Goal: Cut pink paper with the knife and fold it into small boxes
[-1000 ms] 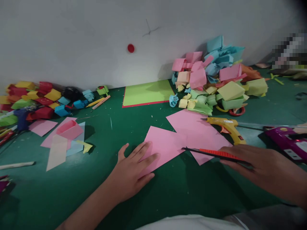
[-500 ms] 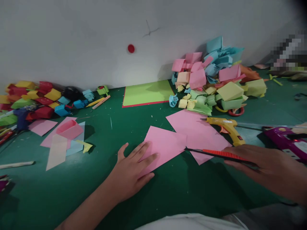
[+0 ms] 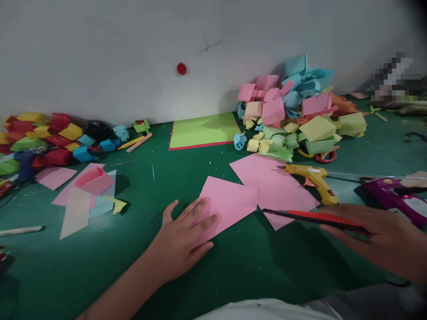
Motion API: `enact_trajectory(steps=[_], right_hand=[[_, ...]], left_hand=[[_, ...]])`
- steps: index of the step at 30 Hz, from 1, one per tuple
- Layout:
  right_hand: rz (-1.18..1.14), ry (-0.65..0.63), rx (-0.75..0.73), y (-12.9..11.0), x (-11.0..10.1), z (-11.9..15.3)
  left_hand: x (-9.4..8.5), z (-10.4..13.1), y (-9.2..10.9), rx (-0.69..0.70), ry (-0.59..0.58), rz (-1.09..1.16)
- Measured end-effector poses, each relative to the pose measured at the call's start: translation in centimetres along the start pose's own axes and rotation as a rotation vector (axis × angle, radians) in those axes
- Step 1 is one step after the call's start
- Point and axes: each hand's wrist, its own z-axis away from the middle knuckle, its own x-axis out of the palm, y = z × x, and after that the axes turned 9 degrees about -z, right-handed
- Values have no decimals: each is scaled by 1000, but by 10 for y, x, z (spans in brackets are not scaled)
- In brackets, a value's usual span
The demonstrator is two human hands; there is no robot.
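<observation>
My left hand (image 3: 180,238) lies flat with fingers spread on a folded-looking piece of pink paper (image 3: 231,195), pressing it to the green table. In my right hand (image 3: 387,235) is a utility knife (image 3: 325,217) with a red and black handle. Its dark tip points left, just off the right corner of that paper. Under the knife's line lies a larger pink sheet (image 3: 270,178), partly beneath the held piece. A yellow glue gun (image 3: 316,178) rests at this sheet's right edge, close beyond my right hand.
Back right, a heap of folded paper pieces (image 3: 273,111) stands against the wall, with red-handled scissors (image 3: 326,157) below. A purple device (image 3: 393,200) sits at far right. Coloured paper cubes (image 3: 60,140), loose paper (image 3: 75,213) and a green sheet (image 3: 203,131) lie left and behind.
My right hand and the knife have shifted slightly right, so the tip has come away from the pink paper's corner. My left hand stays on the paper.
</observation>
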Motion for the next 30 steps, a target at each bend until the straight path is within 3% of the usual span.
enact_trajectory(steps=[12, 17, 24, 30], right_hand=[[-92, 205, 389, -9, -7, -15], [-124, 410, 332, -22, -5, -43], [-324, 389, 289, -23, 8, -75], [-473, 230, 381, -21, 17, -89]], left_hand=[[-3, 0, -10, 42, 52, -1], [-4, 0, -11, 75, 47, -1], [-3, 2, -18, 132, 122, 59], [2, 4, -22, 110, 115, 95]])
